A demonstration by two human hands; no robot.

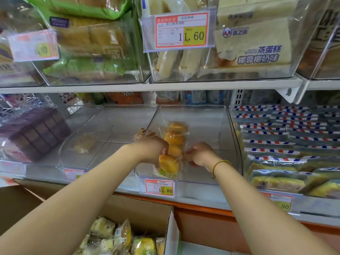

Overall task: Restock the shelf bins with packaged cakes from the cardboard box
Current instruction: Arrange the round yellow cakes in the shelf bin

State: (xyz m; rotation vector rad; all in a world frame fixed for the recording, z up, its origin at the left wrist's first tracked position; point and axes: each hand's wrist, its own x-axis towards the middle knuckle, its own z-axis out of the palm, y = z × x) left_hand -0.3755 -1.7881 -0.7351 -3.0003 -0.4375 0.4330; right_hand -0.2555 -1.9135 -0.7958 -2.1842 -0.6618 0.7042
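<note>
Cardboard box [143, 208], cake packs [173, 138] held between left hand [151, 147], right hand [201, 155]

A white upper shelf [165, 87] crosses the upper half of the frame, carrying clear upper bins [226, 75] side by side. Below, an orange-fronted lower shelf [202, 201] carries clear lower bins [202, 115] with price tags [159, 187].
</note>
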